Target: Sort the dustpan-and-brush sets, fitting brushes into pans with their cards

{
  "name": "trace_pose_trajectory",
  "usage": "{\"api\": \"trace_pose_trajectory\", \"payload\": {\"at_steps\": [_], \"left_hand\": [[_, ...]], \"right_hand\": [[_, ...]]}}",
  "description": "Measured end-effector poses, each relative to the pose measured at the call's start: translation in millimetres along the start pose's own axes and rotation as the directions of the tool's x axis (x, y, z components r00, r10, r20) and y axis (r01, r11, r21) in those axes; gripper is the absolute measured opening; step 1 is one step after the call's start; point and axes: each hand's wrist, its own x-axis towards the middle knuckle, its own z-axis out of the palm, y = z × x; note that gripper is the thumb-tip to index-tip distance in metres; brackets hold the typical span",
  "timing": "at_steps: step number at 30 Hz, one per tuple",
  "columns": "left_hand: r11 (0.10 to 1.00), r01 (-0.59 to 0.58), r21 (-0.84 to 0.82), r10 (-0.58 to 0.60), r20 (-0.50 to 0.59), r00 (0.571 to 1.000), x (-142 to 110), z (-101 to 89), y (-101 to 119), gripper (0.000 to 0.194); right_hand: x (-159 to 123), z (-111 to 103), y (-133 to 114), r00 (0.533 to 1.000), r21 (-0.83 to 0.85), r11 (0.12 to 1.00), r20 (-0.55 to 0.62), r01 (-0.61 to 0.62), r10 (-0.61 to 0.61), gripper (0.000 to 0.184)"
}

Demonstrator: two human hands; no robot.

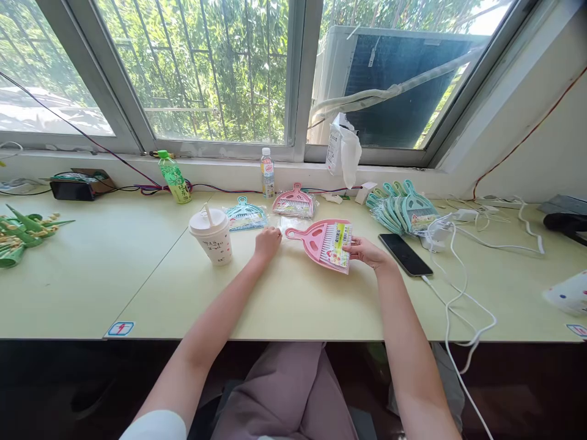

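Note:
My right hand [367,252] grips a pink mini dustpan and brush set [320,244] by its wide right end, thumb over the printed label. The dustpan is tilted above the table, its looped handle pointing left. My left hand [267,243] is closed in a fist just left of that handle. Clear plastic wrapping [293,223] lies right beside its fingers; whether they pinch it is hidden. Behind the hands lie a wrapped blue-green dustpan set [246,215] and a wrapped pink dustpan set [294,201].
A lidded cup [211,238] with a straw stands left of my left arm. A phone [406,254], white cables [454,299] and a pile of green dustpan sets [403,208] lie to the right. Along the window stand a green bottle [175,177], another bottle [267,173] and tissues [343,150].

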Motion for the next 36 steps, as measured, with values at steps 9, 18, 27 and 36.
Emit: {"api": "trace_pose_trajectory", "payload": {"at_steps": [9,18,27,36], "left_hand": [[0.997,0.070,-0.026,-0.075,-0.298,0.952,2,-19.5,0,0.017],[0.955,-0.173,-0.241,0.077,-0.362,0.929,-1,-13.6,12,0.019],[0.886,-0.406,-0.224,0.299,-0.394,0.869,-5,-10.3,22,0.045],[0.282,0.022,-0.959,-0.414,-0.101,0.905,-2,-12.0,28,0.084]], "right_hand": [[11,15,6,0.984,0.065,0.991,-0.140,0.116,-0.106,0.039],[33,68,31,0.975,0.239,0.952,-0.160,0.190,-0.154,0.035],[32,65,28,0.925,0.310,0.887,-0.278,0.343,-0.260,0.044],[29,60,24,0.901,0.330,0.857,-0.320,0.396,-0.293,0.046]]}}
